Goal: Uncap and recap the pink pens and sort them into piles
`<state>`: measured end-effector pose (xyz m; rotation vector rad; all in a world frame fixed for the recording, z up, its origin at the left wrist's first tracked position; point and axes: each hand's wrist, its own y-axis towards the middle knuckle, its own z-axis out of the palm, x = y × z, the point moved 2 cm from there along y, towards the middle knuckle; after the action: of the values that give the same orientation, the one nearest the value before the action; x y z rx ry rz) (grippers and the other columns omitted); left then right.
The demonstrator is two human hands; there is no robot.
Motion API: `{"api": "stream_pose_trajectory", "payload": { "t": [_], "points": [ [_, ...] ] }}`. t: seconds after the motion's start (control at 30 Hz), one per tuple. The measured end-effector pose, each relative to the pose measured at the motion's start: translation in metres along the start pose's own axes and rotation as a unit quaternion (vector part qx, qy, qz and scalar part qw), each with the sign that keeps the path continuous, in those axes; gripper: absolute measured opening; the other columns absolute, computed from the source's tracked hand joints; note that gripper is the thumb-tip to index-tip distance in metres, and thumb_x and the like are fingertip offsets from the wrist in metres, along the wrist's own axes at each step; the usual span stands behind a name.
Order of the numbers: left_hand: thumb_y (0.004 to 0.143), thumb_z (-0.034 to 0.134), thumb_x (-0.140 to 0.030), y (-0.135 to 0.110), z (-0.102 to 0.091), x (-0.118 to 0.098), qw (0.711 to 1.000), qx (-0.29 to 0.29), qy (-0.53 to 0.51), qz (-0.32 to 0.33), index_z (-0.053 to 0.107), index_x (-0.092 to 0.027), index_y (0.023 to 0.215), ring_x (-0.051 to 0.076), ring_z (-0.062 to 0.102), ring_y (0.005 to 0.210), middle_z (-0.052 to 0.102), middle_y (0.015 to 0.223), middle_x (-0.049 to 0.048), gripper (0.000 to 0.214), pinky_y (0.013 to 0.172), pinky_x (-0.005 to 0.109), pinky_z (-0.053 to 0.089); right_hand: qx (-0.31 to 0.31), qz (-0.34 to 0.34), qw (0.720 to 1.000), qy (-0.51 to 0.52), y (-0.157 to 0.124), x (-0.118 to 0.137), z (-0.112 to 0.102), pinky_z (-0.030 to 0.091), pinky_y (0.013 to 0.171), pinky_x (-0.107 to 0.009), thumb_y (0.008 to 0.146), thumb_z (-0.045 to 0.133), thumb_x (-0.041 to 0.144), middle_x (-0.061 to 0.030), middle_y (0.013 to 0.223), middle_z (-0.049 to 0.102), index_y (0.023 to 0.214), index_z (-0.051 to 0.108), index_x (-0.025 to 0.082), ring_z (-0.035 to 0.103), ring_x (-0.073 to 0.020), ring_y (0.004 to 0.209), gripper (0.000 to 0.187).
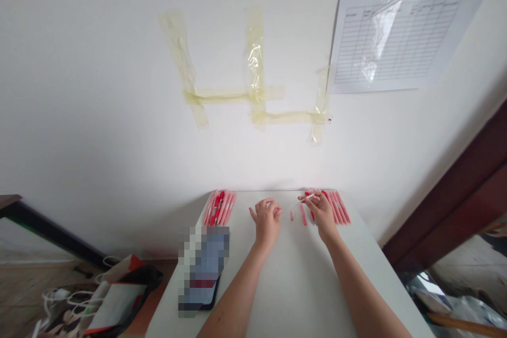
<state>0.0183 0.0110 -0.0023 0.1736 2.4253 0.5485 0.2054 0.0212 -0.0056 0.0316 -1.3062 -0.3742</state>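
Note:
My right hand (324, 216) pinches a thin whitish pen refill (307, 198) between thumb and fingertips; it slants down to the left above the table. My left hand (268, 222) is raised to the left of it, fingers curled, thumb and index close together and the little finger apart. Whatever they may grip is hidden or too small to name. Between the hands lie a short pink pen part (292, 216) and a longer pink pen barrel (303, 215). A row of pink and red pens (340, 208) lies beyond my right hand, partly covered by it.
Another row of pink and red pens (219, 208) lies at the table's back left. A partly blurred phone (209, 269) rests on the left edge of the white table (297, 285). Behind is a wall with yellowed tape (255, 63) and a printed sheet (396, 42). Bags (119, 301) stand on the floor.

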Motion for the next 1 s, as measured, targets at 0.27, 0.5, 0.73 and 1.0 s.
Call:
{"api": "stream_pose_trajectory", "payload": {
  "t": [0.27, 0.5, 0.73, 1.0],
  "points": [
    [0.087, 0.059, -0.019, -0.0005, -0.0010, -0.0023, 1.000, 0.005, -0.008, -0.001, 0.066, -0.025, 0.089, 0.024, 0.049, 0.121, 0.060, 0.119, 0.0044, 0.009, 0.111, 0.072, 0.019, -0.002, -0.007, 1.000, 0.005, -0.0007, 0.0004, -0.0016, 0.047, 0.093, -0.042, 0.075, 0.075, 0.047, -0.0057, 0.094, 0.076, 0.099, 0.052, 0.025, 0.068, -0.0222, 0.095, 0.039],
    [0.087, 0.060, -0.020, -0.0014, -0.0015, -0.0051, 1.000, 0.010, -0.011, 0.005, 0.067, -0.025, 0.089, 0.023, 0.049, 0.121, 0.060, 0.120, 0.0048, 0.009, 0.112, 0.071, 0.018, -0.003, -0.002, 1.000, 0.008, -0.0021, 0.0011, 0.0006, 0.048, 0.091, -0.042, 0.073, 0.077, 0.049, -0.0060, 0.093, 0.076, 0.097, 0.053, 0.025, 0.069, -0.0234, 0.093, 0.042],
    [0.088, 0.060, -0.020, -0.0013, -0.0014, -0.0051, 1.000, 0.004, -0.022, 0.006, 0.067, -0.025, 0.089, 0.023, 0.050, 0.120, 0.060, 0.119, 0.0040, 0.009, 0.111, 0.071, 0.019, 0.006, 0.008, 1.000, 0.005, -0.0037, 0.0029, 0.0038, 0.046, 0.094, -0.043, 0.072, 0.077, 0.049, -0.0067, 0.093, 0.076, 0.094, 0.053, 0.025, 0.070, -0.0239, 0.095, 0.040],
    [0.090, 0.054, -0.020, 0.0005, -0.0024, -0.0020, 1.000, 0.009, -0.022, -0.004, 0.065, -0.025, 0.092, 0.023, 0.049, 0.121, 0.060, 0.122, 0.0057, 0.013, 0.113, 0.066, 0.020, 0.053, 0.060, 0.996, -0.044, -0.0029, -0.0016, 0.0008, 0.050, 0.086, -0.042, 0.067, 0.078, 0.055, -0.0078, 0.091, 0.076, 0.081, 0.057, 0.024, 0.069, -0.0275, 0.093, 0.040]
  ]
}}
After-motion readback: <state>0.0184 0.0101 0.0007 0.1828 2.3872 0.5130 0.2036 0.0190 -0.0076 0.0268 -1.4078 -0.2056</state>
